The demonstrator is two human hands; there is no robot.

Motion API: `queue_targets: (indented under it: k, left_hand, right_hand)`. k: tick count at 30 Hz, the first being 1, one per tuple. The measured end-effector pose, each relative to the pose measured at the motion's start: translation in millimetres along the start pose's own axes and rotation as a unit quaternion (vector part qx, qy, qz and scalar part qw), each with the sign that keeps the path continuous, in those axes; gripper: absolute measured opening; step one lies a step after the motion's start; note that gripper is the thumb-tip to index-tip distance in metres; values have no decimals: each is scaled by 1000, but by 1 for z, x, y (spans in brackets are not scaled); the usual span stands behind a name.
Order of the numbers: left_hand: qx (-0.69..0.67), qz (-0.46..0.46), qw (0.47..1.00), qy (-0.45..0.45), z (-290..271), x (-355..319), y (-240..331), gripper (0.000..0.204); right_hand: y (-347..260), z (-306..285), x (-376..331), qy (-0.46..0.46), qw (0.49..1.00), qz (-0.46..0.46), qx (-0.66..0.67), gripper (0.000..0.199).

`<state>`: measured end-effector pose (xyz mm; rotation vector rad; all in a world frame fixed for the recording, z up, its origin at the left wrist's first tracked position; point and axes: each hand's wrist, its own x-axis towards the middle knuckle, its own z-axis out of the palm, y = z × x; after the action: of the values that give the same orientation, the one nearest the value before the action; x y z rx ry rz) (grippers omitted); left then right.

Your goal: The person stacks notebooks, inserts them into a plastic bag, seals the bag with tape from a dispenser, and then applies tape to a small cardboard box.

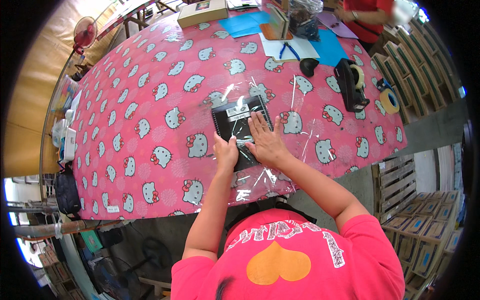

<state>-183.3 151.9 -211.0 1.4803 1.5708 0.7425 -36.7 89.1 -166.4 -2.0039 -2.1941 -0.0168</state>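
Note:
A black spiral-bound notebook (240,127) with a white label lies on a clear plastic sheet (250,192) near the table's front edge. Coil binding shows along both its left and right sides, so whether it is one notebook or a stack I cannot tell. Against its left lower side, my left hand (226,154) is closed on the edge, thumb over the cover and the other fingers partly hidden. My right hand (267,142) presses flat over the cover's right half, fingers stretched toward the label. Glossy plastic glints around and over the notebook.
A pink patterned cloth covers the table (150,125). At the right stand a black tape dispenser (350,85) and a tape roll (389,101). Farther back are blue-handled pliers (288,50), coloured sheets, a cardboard box (202,12) and another person in red (367,17). Cartons (425,230) are stacked lower right.

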Motion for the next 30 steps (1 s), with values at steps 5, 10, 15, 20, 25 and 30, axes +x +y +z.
queue_targets:
  k: [5,10,15,20,25,30]
  left_hand:
    - [-83,-30,995,-41,-16,-6,17,69]
    - [432,87,823,358,-83,6,-46,47]
    - [176,144,946,231,-111,10,-59,43]
    - [-264,-195,942,-71,-171,-21,-51,36]
    - [-383,-36,916,-110,-136,-40,26,41]
    - [-268,-28,949,-160,-76,-35,47,60]
  right_hand:
    - [-3,-6,5,-14,998,-44,36,74]
    - [-2,-8,2,5,998,-49,29,76]
    - [-9,-8,6,-17,997,-52,46,74]
    - [-15,-37,10,-5,996,-52,74,70]
    - [7,-18,35,9,933,-100,347,37]
    - [-11,-42,58,-50,903,12,427,37]
